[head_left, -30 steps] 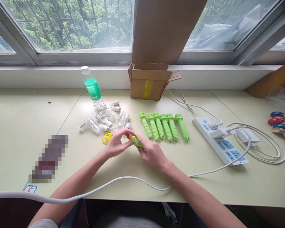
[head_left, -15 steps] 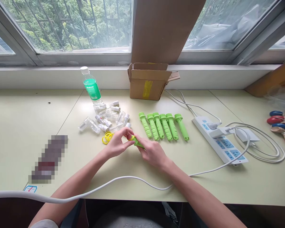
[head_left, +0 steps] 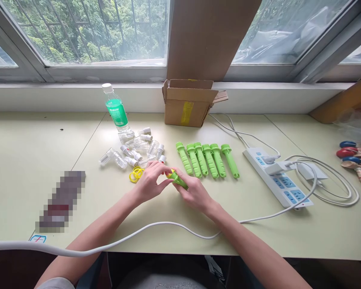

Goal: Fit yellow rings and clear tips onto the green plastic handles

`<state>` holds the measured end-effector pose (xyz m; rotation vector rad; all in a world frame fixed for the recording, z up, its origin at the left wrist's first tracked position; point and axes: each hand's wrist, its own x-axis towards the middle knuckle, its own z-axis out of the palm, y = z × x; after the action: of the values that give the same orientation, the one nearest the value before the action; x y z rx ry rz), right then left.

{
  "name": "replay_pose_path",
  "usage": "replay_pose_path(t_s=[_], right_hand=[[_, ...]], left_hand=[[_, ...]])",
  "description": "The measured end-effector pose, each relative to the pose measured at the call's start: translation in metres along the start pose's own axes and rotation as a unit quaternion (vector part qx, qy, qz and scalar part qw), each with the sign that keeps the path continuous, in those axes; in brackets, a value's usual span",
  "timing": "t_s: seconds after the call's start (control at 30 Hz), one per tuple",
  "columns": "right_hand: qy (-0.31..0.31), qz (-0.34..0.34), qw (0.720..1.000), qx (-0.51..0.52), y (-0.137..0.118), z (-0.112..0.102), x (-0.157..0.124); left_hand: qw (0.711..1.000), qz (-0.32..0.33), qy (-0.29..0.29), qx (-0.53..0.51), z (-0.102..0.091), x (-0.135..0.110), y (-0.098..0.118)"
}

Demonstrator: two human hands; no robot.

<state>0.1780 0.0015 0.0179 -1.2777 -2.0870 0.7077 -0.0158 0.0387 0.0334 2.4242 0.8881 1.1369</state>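
My right hand is wrapped round a green ribbed plastic tube, which lies slanted between both hands. At the tube's upper left end sits a yellow ring, partly covered by fingers. Thumb and fingers of my left hand are closed on that ring and the threaded end. Beside my left hand lie several loose yellow rings. Beyond it is a pile of clear plastic caps and white-ended pieces. Several more green tubes lie in a row beyond my right hand.
A bottle with a green label and an open cardboard box stand at the back. To the right lies a power strip with plugs and coiled cable. A white cable crosses in front of my forearms. A blurred-out object lies left.
The green tube and my right hand have shifted slightly right and turned a little. My left fingers have moved over the ringed end. The loose pieces have stayed put.
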Motion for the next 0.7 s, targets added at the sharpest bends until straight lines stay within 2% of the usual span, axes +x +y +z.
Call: replay_pose_path(t_s=[0.23,0.5,0.7], right_hand=[[-0.013,0.021,0.995,0.101,-0.0034,-0.0057,-0.0001],[-0.045,0.119,0.963,0.239,-0.0023,-0.0052,0.0006],[-0.045,0.117,0.954,0.272,-0.0039,-0.0072,0.0016]], left_hand=[[1.000,0.003,-0.009,-0.021,-0.0042,-0.0005,0.0026],[0.999,0.037,0.020,-0.009,0.0025,-0.0017,0.0016],[0.998,0.017,0.038,-0.040,0.0018,-0.0021,0.0039]])
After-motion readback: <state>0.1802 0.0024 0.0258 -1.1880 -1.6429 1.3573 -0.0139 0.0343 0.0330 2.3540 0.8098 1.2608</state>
